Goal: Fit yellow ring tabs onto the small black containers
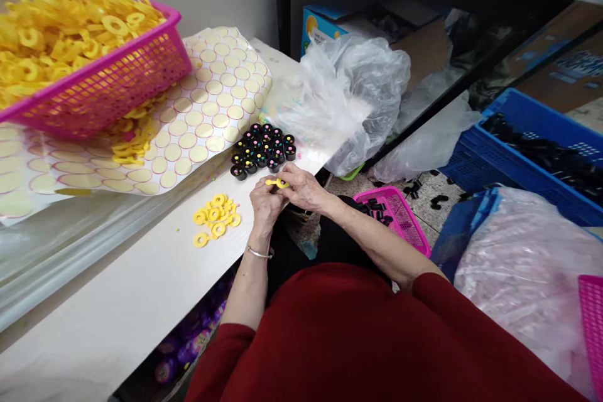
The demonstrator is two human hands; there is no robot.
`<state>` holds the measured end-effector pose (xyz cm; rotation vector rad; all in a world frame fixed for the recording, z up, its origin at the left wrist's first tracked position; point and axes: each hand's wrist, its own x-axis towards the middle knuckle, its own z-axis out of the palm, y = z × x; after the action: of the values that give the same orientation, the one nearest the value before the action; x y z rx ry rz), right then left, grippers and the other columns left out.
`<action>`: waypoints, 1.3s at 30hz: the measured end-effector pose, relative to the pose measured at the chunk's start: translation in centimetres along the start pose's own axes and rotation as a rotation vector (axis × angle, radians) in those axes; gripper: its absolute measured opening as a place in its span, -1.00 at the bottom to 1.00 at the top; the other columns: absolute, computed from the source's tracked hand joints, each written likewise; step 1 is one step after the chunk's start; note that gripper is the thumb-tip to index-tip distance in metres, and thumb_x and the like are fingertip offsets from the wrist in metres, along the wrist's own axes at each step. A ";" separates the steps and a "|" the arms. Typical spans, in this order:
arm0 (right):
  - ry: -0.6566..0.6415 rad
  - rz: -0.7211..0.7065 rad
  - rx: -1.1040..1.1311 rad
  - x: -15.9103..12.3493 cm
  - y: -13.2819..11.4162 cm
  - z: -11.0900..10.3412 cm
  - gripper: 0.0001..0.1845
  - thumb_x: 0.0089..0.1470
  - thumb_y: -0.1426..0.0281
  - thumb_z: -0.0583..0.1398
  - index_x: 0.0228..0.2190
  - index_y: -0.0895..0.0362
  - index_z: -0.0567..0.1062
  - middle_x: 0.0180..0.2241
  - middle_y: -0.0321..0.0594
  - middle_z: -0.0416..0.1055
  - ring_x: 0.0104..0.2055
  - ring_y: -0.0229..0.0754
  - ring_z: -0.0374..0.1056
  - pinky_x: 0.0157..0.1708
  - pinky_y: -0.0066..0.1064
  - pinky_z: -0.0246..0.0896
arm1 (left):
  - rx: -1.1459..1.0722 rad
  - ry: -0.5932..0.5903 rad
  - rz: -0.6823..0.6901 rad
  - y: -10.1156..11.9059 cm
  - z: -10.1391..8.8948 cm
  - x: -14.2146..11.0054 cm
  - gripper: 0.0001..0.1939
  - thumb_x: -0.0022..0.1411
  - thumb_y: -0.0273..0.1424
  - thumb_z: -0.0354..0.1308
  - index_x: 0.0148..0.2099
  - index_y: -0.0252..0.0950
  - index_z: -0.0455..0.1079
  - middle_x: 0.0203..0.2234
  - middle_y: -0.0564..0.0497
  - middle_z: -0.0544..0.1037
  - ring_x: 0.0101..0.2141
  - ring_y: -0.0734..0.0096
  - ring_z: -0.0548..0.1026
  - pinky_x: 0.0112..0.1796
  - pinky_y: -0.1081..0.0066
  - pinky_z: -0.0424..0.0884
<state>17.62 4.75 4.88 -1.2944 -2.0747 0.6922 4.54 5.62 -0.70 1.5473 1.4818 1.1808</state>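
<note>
Close together at the table's front edge, my left hand [265, 202] and my right hand [304, 188] are both closed on a small yellow plastic ring with a tab [272, 182]. Something dark shows in the ring's hole, but I cannot tell what it is. Just beyond my hands stands a cluster of short black round pieces [264, 147] with pink, yellow and blue dots in their tops. To the left of my left hand lies a loose pile of yellow rings [217, 217] on the white table [155, 276].
A pink basket [117, 85] heaped with yellow rings stands at the back left on a sheet of round stickers [193, 118]. Clear plastic bags [358, 94] lie beyond the black pieces. On my right are a pink tray [407, 220] and a blue crate [532, 144] of black parts.
</note>
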 end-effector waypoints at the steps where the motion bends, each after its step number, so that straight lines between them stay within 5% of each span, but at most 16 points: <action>1: -0.002 -0.004 -0.002 0.1 0.0 0.0 -0.85 0.05 0.51 0.10 -0.31 0.19 0.45 -0.30 -0.24 0.19 -0.27 -0.25 0.19 -0.24 -0.41 0.15 | -0.019 -0.002 -0.007 -0.1 0.0 0.0 -0.83 -0.17 -0.38 0.19 -0.43 -0.30 0.46 -0.40 0.01 0.53 -0.34 0.37 0.46 -0.24 0.41 0.39; 9: -0.010 0.002 -0.031 0.3 0.0 0.1 -0.85 0.07 0.52 0.07 -0.34 0.20 0.44 -0.33 -0.25 0.16 -0.32 -0.28 0.16 -0.29 -0.44 0.12 | -0.362 0.069 -0.130 0.6 -1.0 -0.4 -0.75 -0.20 -0.49 0.18 -0.35 -0.32 0.49 -0.37 0.02 0.50 -0.35 0.46 0.44 -0.31 0.49 0.35; 14: -0.012 0.004 0.000 0.5 0.0 0.0 -0.87 0.03 0.56 0.07 -0.40 0.21 0.42 -0.33 -0.25 0.16 -0.33 -0.29 0.15 -0.29 -0.44 0.12 | -0.569 0.136 -0.270 1.5 -0.7 -0.4 -0.67 -0.06 -0.30 0.26 -0.21 -0.34 0.49 -0.49 0.08 0.48 -0.53 0.58 0.35 -0.44 0.52 0.30; 21: 0.109 0.090 0.294 0.6 0.6 0.6 -0.93 -0.12 0.57 0.21 -0.50 0.20 0.47 -0.42 -0.34 0.14 -0.36 -0.32 0.15 -0.37 -0.48 0.10 | -0.439 0.057 -0.212 1.5 -0.3 0.2 -0.70 -0.02 -0.21 0.27 -0.34 -0.36 0.51 -0.49 0.04 0.52 -0.47 0.52 0.41 -0.39 0.51 0.35; 27: 0.274 0.208 0.642 0.4 1.1 2.4 -0.79 -0.25 0.57 0.27 -0.42 0.18 0.55 -0.41 -0.35 0.25 -0.33 -0.33 0.24 -0.35 -0.51 0.16 | -0.393 0.008 -0.211 2.0 -0.9 0.3 -0.72 0.00 -0.24 0.25 -0.31 -0.36 0.51 -0.45 0.03 0.54 -0.43 0.49 0.44 -0.37 0.50 0.36; 33: 0.235 0.450 1.014 0.1 1.3 3.5 -0.66 -0.01 0.26 0.17 -0.24 0.23 0.53 -0.59 -0.36 0.32 -0.61 -0.38 0.22 -0.61 -0.54 0.17 | -0.293 -0.046 -0.210 2.7 -1.0 0.2 -0.68 0.06 -0.18 0.19 -0.33 -0.38 0.49 -0.63 0.10 0.42 -0.58 0.56 0.33 -0.49 0.52 0.27; 39: 0.297 0.514 1.054 0.2 0.5 3.5 -0.74 -0.02 0.33 0.16 -0.31 0.21 0.52 -0.67 -0.41 0.29 -0.69 -0.43 0.16 -0.71 -0.62 0.09 | -0.305 -0.008 -0.285 2.8 -0.4 0.1 -0.62 0.06 -0.10 0.18 -0.33 -0.38 0.46 -0.65 0.11 0.39 -0.61 0.57 0.30 -0.53 0.52 0.25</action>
<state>15.39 4.69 2.18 -1.1422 -0.8440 1.4415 5.20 5.29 2.07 1.0960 1.3880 1.1654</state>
